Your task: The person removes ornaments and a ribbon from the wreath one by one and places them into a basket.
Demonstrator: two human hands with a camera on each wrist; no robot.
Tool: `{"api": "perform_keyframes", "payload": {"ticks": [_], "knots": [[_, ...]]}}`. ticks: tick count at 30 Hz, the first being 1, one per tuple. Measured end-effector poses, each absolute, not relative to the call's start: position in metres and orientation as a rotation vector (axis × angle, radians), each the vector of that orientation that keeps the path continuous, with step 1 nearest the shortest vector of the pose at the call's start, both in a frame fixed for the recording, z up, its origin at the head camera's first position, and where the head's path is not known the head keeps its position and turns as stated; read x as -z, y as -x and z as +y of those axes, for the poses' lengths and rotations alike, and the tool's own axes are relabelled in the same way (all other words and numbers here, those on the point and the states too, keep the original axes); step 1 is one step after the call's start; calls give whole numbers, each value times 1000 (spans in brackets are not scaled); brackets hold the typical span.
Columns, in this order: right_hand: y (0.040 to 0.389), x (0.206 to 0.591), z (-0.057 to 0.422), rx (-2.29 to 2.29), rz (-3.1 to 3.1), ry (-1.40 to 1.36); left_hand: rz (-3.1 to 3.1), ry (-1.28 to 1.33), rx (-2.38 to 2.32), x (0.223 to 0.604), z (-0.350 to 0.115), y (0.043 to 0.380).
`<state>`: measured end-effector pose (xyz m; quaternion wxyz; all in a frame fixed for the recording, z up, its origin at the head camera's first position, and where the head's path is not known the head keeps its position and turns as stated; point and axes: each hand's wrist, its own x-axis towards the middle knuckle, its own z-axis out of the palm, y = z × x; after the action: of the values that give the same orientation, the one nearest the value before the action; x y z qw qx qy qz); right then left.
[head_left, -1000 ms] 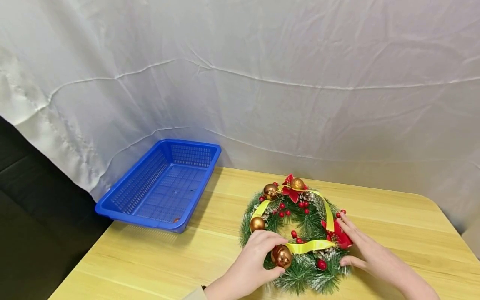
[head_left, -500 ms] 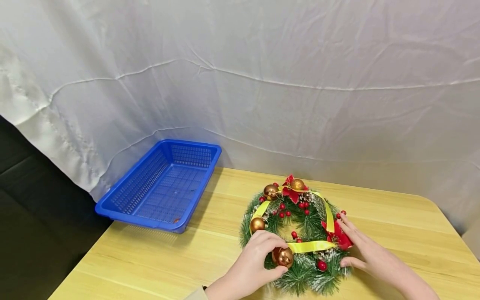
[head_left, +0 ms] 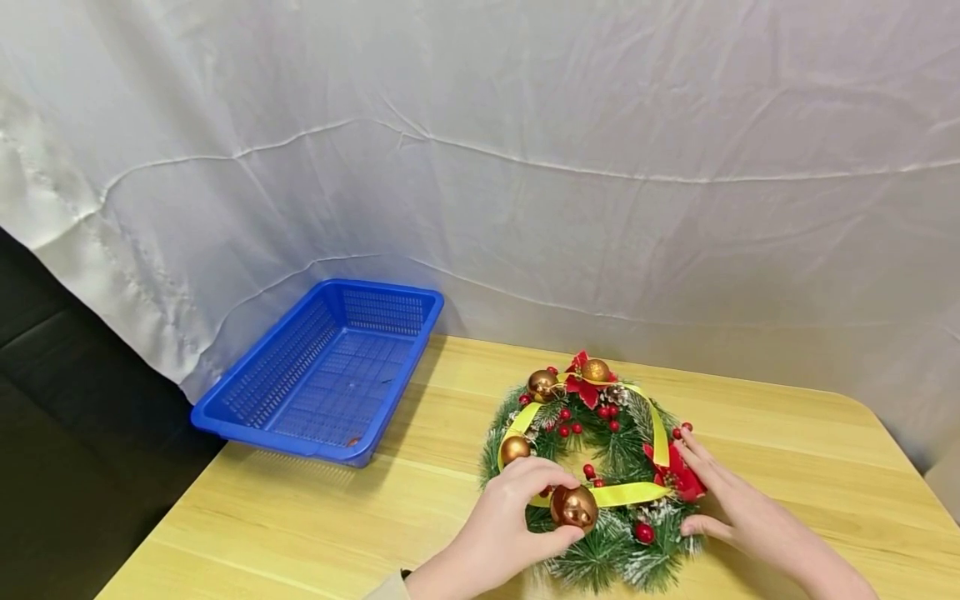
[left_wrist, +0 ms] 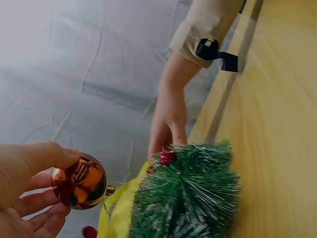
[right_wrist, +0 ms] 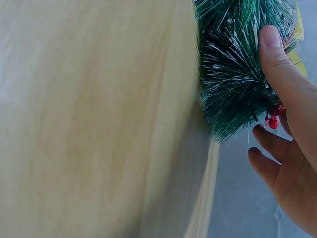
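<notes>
On the table lies a green Christmas wreath (head_left: 592,567), trimmed with a yellow ribbon (head_left: 633,493), red berries, red flowers and golden baubles. My left hand (head_left: 504,521) pinches a shiny copper bauble (head_left: 573,508) between thumb and fingers over the wreath's near-left part. Its metal cap points toward the wreath in the left wrist view. At the wreath's right edge, my right hand (head_left: 750,517) rests with extended fingers by the red flower (head_left: 678,475). The thumb lies against the greenery in the right wrist view, other fingers loosely bent beside it.
A blue plastic basket (head_left: 431,333) stands on the far left of the wooden table (head_left: 810,442), with a small orange-brown bit in its near corner. Behind the table hangs a pale grey cloth (head_left: 525,208). Dark material (head_left: 67,417) lies beyond the left edge.
My left hand has drawn the copper bauble slightly up and to the right, away from the greenery, and more of the bauble shows. The right hand and the basket have stayed put.
</notes>
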<state>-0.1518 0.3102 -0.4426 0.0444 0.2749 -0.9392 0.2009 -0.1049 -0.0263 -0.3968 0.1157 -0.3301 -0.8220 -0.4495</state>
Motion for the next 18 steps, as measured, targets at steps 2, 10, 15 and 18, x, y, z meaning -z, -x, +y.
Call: {"api": "perform_keyframes", "payload": {"ticks": [2, 10, 15, 18], "knots": [[152, 443, 310, -613, -2871, -839, -2393, 959, 1378, 393, -27, 105], [152, 443, 310, -622, -2871, -841, -2329, 884, 1540, 380, -37, 105], [152, 444, 310, -626, -2876, -837, -2251, 866, 1518, 372, -45, 109], [151, 444, 310, -629, -2881, -833, -2224, 836, 1505, 365, -51, 111]]}}
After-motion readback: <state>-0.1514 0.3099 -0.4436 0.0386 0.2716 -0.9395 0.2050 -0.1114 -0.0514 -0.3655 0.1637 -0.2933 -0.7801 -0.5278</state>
